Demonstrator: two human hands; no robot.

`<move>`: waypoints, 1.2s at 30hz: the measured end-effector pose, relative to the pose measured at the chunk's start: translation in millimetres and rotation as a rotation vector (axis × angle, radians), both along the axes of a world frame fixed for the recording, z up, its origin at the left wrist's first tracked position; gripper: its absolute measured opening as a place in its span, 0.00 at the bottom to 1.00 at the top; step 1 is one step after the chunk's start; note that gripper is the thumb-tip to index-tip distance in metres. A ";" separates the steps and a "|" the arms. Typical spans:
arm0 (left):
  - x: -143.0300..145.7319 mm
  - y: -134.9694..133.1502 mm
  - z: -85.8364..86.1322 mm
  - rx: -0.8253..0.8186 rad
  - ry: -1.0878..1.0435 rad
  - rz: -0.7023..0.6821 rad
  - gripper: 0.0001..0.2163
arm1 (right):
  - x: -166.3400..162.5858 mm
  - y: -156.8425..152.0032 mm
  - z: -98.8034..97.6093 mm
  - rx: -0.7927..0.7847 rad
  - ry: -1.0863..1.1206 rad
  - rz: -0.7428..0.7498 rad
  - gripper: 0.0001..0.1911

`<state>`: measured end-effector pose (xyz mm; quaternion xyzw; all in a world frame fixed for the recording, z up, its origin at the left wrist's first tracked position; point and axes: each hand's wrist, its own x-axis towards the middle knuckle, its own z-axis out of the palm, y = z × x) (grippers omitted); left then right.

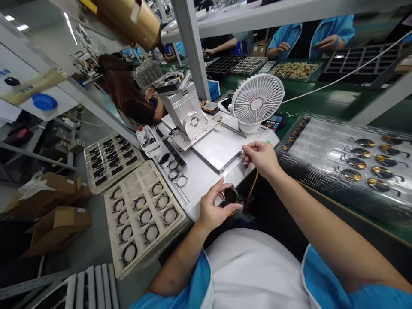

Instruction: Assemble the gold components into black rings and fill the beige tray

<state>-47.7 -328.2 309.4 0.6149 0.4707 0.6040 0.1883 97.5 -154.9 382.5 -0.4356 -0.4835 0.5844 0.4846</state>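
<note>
My left hand (212, 207) grips a round dark disc (231, 195) by its edge, between thumb and fingers, just off the front edge of the white workbench (201, 186). The disc resembles the round parts in the right-hand tray. To the right and a little higher, my right hand (261, 158) is closed in a pinch over the bench edge. A thin, pale bit shows at its fingertips, too small to name. Several round rings (182, 180) lie on the bench left of my hands. Behind them stands a metal fixture (192, 118) with a flat plate in front.
A white fan (256, 103) stands behind my right hand, with tweezers (233, 128) beside it. At left is a tray of ring-shaped cases (131, 214); at right, a clear tray of round parts with black tails (322, 150). Co-workers sit across and at left. An orange cable (253, 185) hangs below the bench edge.
</note>
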 end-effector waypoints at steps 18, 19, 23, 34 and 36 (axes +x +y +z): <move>14.6 14.1 7.5 0.068 0.091 0.304 0.12 | 1.9 -59.1 -69.3 0.026 0.445 0.195 0.21; 15.4 13.8 9.8 0.057 0.073 0.315 0.10 | 4.6 -55.1 -68.8 0.009 0.460 0.188 0.22; 16.8 12.1 17.5 0.013 0.118 0.335 0.08 | 8.6 -48.7 -69.5 -0.050 0.486 0.167 0.24; 13.3 10.0 13.6 0.053 0.194 0.342 0.10 | 98.6 -66.8 -102.4 -0.064 0.293 0.165 0.17; 13.6 10.2 14.6 0.057 0.202 0.344 0.10 | 130.2 -79.2 -116.9 -0.096 0.201 0.093 0.17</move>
